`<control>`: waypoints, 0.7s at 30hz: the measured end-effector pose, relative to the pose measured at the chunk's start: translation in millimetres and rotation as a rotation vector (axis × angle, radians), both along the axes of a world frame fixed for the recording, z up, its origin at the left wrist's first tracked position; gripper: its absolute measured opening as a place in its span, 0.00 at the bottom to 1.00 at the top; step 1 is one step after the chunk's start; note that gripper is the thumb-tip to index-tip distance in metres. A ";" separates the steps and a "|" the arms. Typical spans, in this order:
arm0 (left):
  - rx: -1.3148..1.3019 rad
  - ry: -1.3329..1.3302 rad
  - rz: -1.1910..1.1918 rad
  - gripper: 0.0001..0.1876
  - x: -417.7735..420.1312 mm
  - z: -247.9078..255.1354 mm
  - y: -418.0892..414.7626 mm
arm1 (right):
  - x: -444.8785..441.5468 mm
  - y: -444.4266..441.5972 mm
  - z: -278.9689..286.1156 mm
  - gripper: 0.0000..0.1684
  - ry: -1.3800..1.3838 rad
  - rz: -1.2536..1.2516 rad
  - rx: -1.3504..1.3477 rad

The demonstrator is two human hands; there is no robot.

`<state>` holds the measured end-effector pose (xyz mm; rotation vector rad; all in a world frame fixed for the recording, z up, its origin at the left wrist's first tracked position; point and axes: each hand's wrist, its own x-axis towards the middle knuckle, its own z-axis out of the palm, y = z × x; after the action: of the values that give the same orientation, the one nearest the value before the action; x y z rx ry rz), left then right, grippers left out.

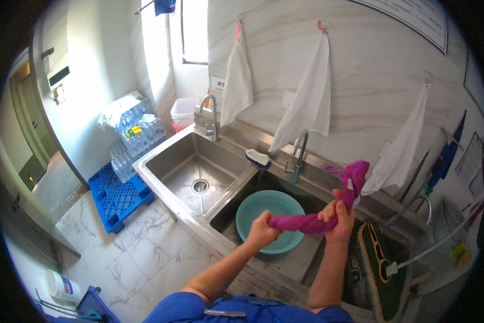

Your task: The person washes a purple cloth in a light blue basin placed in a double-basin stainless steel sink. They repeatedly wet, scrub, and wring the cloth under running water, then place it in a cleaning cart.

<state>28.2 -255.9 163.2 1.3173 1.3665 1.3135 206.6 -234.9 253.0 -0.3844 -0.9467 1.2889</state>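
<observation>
A magenta cloth (306,223), twisted into a rope, stretches between my two hands above a teal plastic basin (246,206). My left hand (262,231) grips its left end over the basin's near rim. Further right, my right hand (339,218) is closed around the cloth, whose loose end sticks up past the fingers. The basin holds water, as far as can be seen, and stands in the middle sink. Behind it rises a curved metal faucet (300,155).
The left steel sink (177,171) has a drain and its own faucet. White cloths (306,97) hang on the wall. A green flat mop head (381,278) lies in the right sink. Bottled water packs (139,137) stand on a blue pallet (117,202); a white bucket (62,286) is at lower left.
</observation>
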 end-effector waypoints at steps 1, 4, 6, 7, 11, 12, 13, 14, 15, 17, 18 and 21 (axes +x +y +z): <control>0.132 0.137 0.111 0.12 -5.0 4.9 3.5 | -4.3 3.6 -7.1 0.18 -0.004 -0.052 -0.106; 0.450 0.552 0.263 0.12 -13.8 15.3 7.3 | 1.0 33.0 -65.4 0.12 -0.038 -0.120 -0.431; 0.528 0.788 0.040 0.12 -7.4 2.2 0.3 | -1.2 47.9 -114.6 0.11 -0.253 -0.226 -0.624; 0.560 0.913 -0.064 0.13 -6.1 -7.2 -9.0 | -8.2 49.3 -135.1 0.09 -0.453 -0.319 -0.703; 0.122 0.753 -0.237 0.14 0.7 -22.6 -44.6 | -1.0 50.4 -167.1 0.11 -0.480 -0.425 -0.685; 0.040 0.715 -0.237 0.17 -1.7 -12.4 -46.0 | 5.5 53.5 -166.9 0.11 -0.488 -0.449 -0.671; -0.041 0.557 -0.288 0.18 -6.6 -16.6 -44.2 | 2.5 53.4 -157.2 0.11 -0.449 -0.456 -0.601; -0.124 0.396 -0.332 0.19 -12.8 -26.7 -39.4 | -2.6 55.8 -145.4 0.10 -0.411 -0.456 -0.535; -0.201 0.232 -0.375 0.20 -18.3 -33.5 -36.4 | -7.8 56.4 -131.4 0.10 -0.371 -0.459 -0.469; -0.348 0.106 -0.503 0.18 -23.5 -18.0 -32.7 | -7.5 52.0 -105.8 0.08 -0.427 -0.454 -0.396; -0.338 0.110 -0.556 0.17 -25.1 -20.7 -29.3 | -7.9 51.5 -97.8 0.07 -0.402 -0.432 -0.320; -0.341 0.081 -0.632 0.15 -25.1 -31.4 -29.0 | -18.9 34.4 -62.0 0.08 -0.393 -0.327 -0.148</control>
<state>3.0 -284.9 131.8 1.4079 1.0365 0.5794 187.7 -200.5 190.9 -0.8952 -1.0642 1.0019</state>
